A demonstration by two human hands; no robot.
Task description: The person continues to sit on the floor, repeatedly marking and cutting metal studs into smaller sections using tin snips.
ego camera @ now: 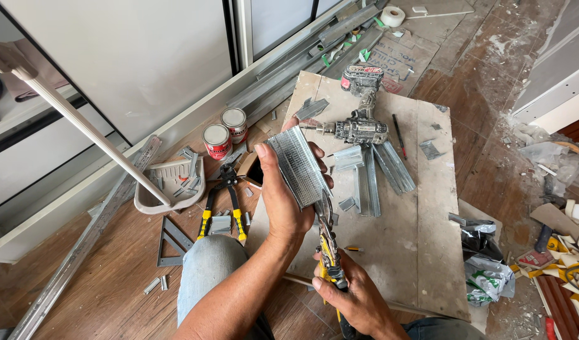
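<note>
The left hand point(283, 201) is closed around a ribbed metal channel point(297, 165), fingers wrapped over its far edge. The channel's long axis runs from the palm up and left, over the board point(421, 239). The right hand point(355, 299) grips snips point(327, 242), whose blades point up at the channel's lower end.

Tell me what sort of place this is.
Probably a room under renovation or fit-out. Metal channels lie stacked along the wall, a drill and offcuts rest on a board on the floor, and the left hand holds a metal piece against snips.
</note>
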